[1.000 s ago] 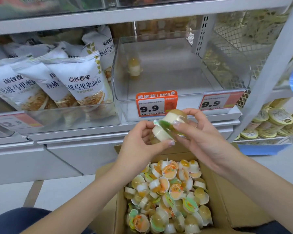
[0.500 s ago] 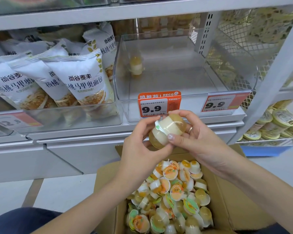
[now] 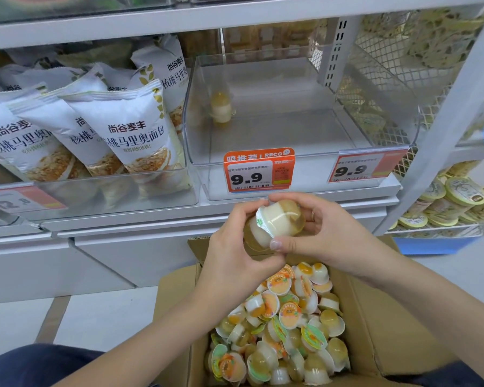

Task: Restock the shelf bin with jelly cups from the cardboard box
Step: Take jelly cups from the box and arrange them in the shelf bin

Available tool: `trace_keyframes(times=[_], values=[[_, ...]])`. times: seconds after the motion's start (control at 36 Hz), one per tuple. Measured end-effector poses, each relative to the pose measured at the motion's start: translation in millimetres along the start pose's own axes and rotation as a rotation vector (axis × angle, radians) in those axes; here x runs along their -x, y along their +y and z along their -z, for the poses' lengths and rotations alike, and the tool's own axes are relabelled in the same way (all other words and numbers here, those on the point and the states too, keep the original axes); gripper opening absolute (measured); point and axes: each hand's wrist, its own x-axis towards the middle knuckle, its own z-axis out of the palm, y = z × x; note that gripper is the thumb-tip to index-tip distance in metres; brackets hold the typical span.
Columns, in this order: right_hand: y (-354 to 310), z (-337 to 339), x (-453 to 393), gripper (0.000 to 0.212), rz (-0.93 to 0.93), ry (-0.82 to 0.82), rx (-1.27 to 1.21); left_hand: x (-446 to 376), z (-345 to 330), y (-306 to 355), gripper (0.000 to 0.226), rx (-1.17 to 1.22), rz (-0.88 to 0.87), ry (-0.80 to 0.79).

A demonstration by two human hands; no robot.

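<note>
Two jelly cups stacked lid to lid are held between both hands, just below the front of the clear shelf bin. My left hand grips the lower cup from the left. My right hand curls round the upper cup, thumb below and fingers above. The bin holds a stacked pair of jelly cups at its back left. Under my hands stands the open cardboard box, full of several loose jelly cups with orange and green lids.
White bread bags fill the clear bin to the left. Orange 9.9 price tags hang on the bin's front. A wire-mesh divider stands right of the bin. Lidded yellow tubs sit on the right-hand rack. My knee is at bottom left.
Both hands have shifted their grip on the two cups, pressing them together lid to lid and lifting them slightly toward the bin. The view has drifted a little.
</note>
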Motion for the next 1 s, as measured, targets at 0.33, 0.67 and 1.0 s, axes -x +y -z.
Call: trace_keyframes(times=[0.33, 0.67, 1.0], values=[[-4.8, 0.3, -7.8, 0.052, 0.097, 0.169, 0.111, -16.6, 11.8, -1.6, 0.071, -0.130, -0.120, -0.080], [-81.3, 35.8, -107.6, 0.058, 0.260, 0.389, 0.349, -69.3, 56.8, -26.7, 0.074, -0.725, -0.315, 0.013], [-49.9, -7.9, -245.7, 0.050, 0.101, 0.005, 0.889, -83.7, 64.9, -39.8, 0.064, -0.810, -0.468, 0.030]])
